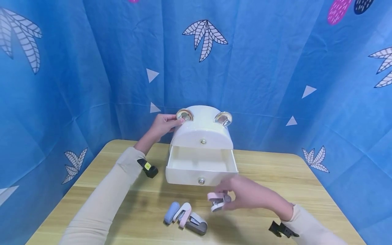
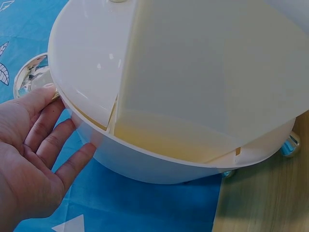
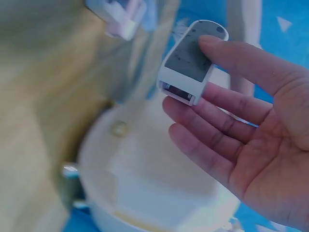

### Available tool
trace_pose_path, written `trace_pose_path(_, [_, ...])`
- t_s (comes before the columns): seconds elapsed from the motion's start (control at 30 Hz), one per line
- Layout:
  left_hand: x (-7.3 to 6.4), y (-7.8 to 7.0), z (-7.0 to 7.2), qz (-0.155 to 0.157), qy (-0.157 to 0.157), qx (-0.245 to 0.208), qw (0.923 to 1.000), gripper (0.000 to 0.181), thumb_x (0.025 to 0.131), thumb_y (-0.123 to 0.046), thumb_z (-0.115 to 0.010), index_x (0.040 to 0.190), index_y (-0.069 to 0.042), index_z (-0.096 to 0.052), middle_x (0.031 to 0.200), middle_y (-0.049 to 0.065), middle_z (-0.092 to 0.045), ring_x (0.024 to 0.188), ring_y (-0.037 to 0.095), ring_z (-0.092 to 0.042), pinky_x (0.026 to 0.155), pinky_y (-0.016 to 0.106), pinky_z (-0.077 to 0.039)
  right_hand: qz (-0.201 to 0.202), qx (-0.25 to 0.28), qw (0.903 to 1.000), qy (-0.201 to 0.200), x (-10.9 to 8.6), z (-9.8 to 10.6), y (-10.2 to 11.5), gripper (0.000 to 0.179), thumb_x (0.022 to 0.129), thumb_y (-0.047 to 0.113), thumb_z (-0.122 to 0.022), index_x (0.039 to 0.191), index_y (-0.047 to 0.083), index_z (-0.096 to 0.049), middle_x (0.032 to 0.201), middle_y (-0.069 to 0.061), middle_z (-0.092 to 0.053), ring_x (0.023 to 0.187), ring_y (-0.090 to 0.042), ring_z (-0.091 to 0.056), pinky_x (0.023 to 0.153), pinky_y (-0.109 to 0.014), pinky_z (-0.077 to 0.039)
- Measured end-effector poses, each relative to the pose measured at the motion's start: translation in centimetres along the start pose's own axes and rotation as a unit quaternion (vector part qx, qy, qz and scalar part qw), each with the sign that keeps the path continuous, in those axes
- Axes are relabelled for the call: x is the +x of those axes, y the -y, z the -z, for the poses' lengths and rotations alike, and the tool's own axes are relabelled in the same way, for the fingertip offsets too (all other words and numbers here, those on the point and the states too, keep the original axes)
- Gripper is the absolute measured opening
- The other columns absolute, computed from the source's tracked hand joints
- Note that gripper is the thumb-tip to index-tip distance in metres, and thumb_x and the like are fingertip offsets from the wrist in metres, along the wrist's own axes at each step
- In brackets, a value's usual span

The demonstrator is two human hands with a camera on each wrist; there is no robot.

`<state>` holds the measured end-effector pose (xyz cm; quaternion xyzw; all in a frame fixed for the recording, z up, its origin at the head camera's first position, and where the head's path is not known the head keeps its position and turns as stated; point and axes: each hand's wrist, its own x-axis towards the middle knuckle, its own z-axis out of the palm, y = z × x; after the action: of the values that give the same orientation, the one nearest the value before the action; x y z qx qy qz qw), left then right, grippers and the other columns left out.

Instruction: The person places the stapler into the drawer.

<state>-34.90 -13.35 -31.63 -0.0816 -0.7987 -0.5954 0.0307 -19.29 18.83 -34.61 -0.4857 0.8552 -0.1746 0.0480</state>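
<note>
A white drawer box with two shiny round ears stands on the table, its lower drawer pulled out and showing a bare inside. My left hand pinches the left ear between thumb and forefinger; in the left wrist view the other fingers lie along the box's side. In front of the drawer's right corner, my right hand holds a small pink and white stapler above the table. The right wrist view shows the thumb on that stapler's dark grey panel, fingers beneath.
On the table in front of the box lie a blue stapler, a white and pink stapler and a grey and white stapler, close together. A blue curtain hangs behind and at both sides of the wooden table.
</note>
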Motion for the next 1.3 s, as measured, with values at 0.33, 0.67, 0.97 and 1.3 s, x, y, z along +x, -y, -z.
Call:
trace_pose_path(0.33, [0.2,0.2,0.0,0.003,-0.002,-0.002,1.0,0.047,0.093,-0.034,-0.076,0.131,-0.007,-0.069,0.139,0.013,-0.066,0.13,0.03,-0.061,0.105,0.05,-0.053,-0.026,-0.029,0.993,-0.112,1.0,5.8,1.0,0.036,0.084,0.015,-0.082,0.119,0.009,-0.074,0.101,0.005,-0.074,0.084,-0.006,-0.062,0.074,-0.024,-0.056])
trace_pose_path(0.67, [0.2,0.1,0.0,0.003,0.0,-0.005,1.0,0.046,0.093,-0.033,-0.076,0.131,-0.007,-0.069,0.138,0.013,-0.066,0.13,0.03,-0.061,0.105,0.05,-0.053,-0.064,-0.108,0.9894,-0.074,3.7,8.3,-1.2,0.026,0.081,0.01,-0.084,0.106,0.008,-0.076,0.086,0.001,-0.07,0.074,-0.009,-0.056,0.066,-0.024,-0.05])
trace_pose_path(0.97, [0.0,-0.1,0.0,0.005,-0.002,-0.006,1.0,0.045,0.093,-0.033,-0.076,0.13,-0.006,-0.07,0.137,0.013,-0.067,0.129,0.03,-0.062,0.104,0.049,-0.054,-0.065,-0.149,0.9866,-0.016,5.6,7.3,-2.8,0.016,0.077,0.016,-0.089,0.084,0.012,-0.074,0.07,0.006,-0.065,0.062,-0.005,-0.048,0.058,-0.022,-0.043])
trace_pose_path(1.3, [0.1,0.1,0.0,0.006,-0.004,-0.01,0.9999,0.045,0.093,-0.033,-0.076,0.129,-0.006,-0.07,0.136,0.014,-0.067,0.129,0.03,-0.062,0.105,0.049,-0.053,-0.064,-0.138,0.9883,-0.005,6.1,6.0,-4.2,0.022,0.076,0.017,-0.088,0.071,0.016,-0.067,0.062,0.01,-0.053,0.057,-0.003,-0.038,0.054,-0.02,-0.032])
